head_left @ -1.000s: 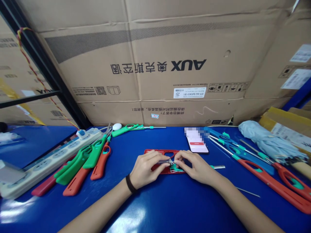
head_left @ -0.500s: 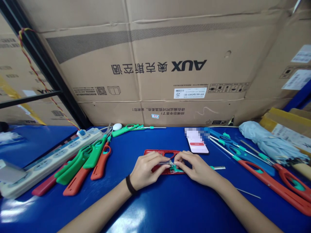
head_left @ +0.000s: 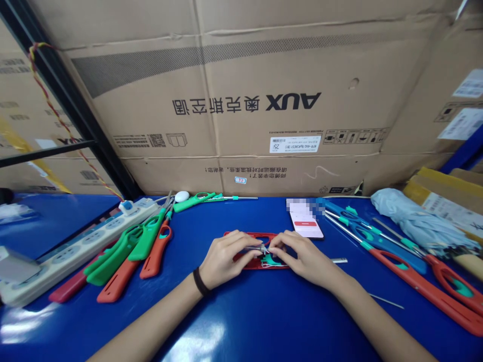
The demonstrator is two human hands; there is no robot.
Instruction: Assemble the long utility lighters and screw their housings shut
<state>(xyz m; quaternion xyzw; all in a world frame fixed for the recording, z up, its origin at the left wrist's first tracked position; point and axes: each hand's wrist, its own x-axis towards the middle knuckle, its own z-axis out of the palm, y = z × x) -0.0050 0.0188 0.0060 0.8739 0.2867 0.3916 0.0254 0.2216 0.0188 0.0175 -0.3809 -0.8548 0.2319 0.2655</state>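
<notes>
On the blue table lies a red lighter shell (head_left: 247, 268), opened flat, partly hidden beneath both hands. A green trigger piece (head_left: 268, 260) and thin white wires show in it, and a metal tube (head_left: 339, 261) sticks out past my right wrist. Just above the shell, my left hand (head_left: 225, 256) pinches a small greyish, see-through cylinder (head_left: 256, 248) between thumb and fingers. My right hand (head_left: 302, 254) is closed in a pinch at the cylinder's right end, on a tiny white part (head_left: 266, 250) too small to name. The fingertips of the two hands almost meet.
Several green and red stick lighters (head_left: 153, 236) lie left beside a white power strip (head_left: 62, 259). More lighters (head_left: 411, 281) lie right, near a folded umbrella (head_left: 418, 216). A phone (head_left: 307, 226) and thin rod (head_left: 387, 301) lie nearer. Cardboard (head_left: 226, 65) stands behind.
Both hands have lifted slightly with the cylinder, and its near end has come a little left. More of the green trigger piece in the shell shows now.
</notes>
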